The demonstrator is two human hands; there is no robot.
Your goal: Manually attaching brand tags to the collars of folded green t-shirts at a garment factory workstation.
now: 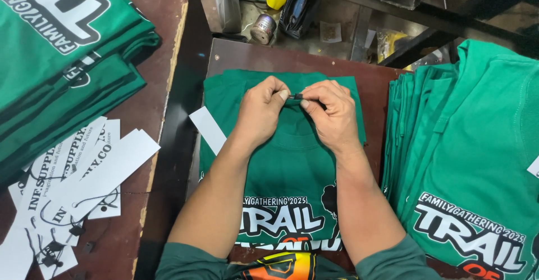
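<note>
Both hands meet at the collar of the green printed T-shirt [292, 151] lying flat on the brown board. Left hand [261, 110] and right hand [331, 114] are pinched together on a small black fastener [296, 96], fingertips almost touching over the neckline. A white paper tag [208, 128] pokes out from the shirt's left edge. Further left of the shirt, loose white hang tags [73, 179] with black strings are strewn on the table, and beyond them a folded green stack [62, 50]. Right of the shirt, another pile of green shirts [466, 168]. Behind it, a thread spool [263, 28].
</note>
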